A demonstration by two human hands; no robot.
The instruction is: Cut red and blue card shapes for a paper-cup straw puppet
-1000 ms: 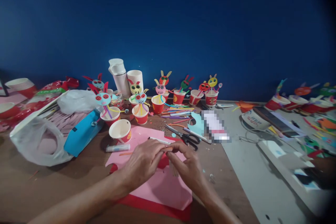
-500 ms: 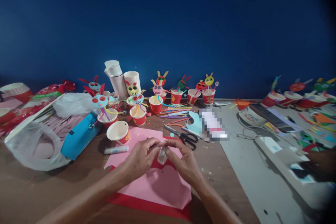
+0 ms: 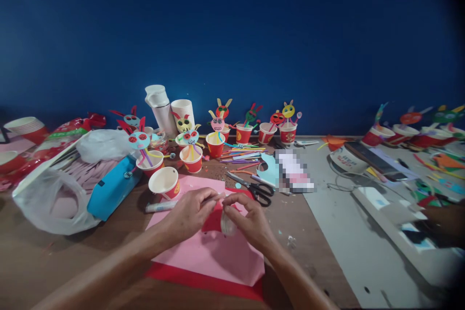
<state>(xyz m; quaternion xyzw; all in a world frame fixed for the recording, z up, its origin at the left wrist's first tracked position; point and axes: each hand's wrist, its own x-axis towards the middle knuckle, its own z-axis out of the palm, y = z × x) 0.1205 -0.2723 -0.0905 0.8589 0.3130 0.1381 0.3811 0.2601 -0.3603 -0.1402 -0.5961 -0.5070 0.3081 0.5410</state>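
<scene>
Head camera shows us a brown table (image 3: pixel 43 271) with a deep blue wall (image 3: pixel 232 34) behind it. Our left hand (image 3: pixel 187 214) is curled shut, and we cannot tell just what its fingers pinch. Our right hand (image 3: pixel 250 219) is curled too, and its fingers grip a small see-through piece (image 3: pixel 228 225), too blurry for us to say what it is. That piece sits between the hands, just above a red paper shape (image 3: pixel 212 219), on a pink paper sheet (image 3: pixel 214 256) that lies on a red paper sheet (image 3: pixel 203 282). Just past the left hand, a red paper cup (image 3: pixel 164 183) lies tipped on the pink sheet, near a glue stick (image 3: pixel 160 207). Farther back, red cups (image 3: pixel 214 145) hold sticks with funny paper faces (image 3: pixel 217 123). A white stack of cups (image 3: pixel 182 114) stands by a white flask (image 3: pixel 160 106). Scissors (image 3: pixel 254 191) lie near colored paper strips (image 3: pixel 240 157). On the left are a plastic bag (image 3: pixel 49 203) and a blue pouch (image 3: pixel 114 188). On the right, a gray board (image 3: pixel 348 237) holds a white mug (image 3: pixel 347 161), and another person's hand (image 3: pixel 443 220) works at its edge.
</scene>
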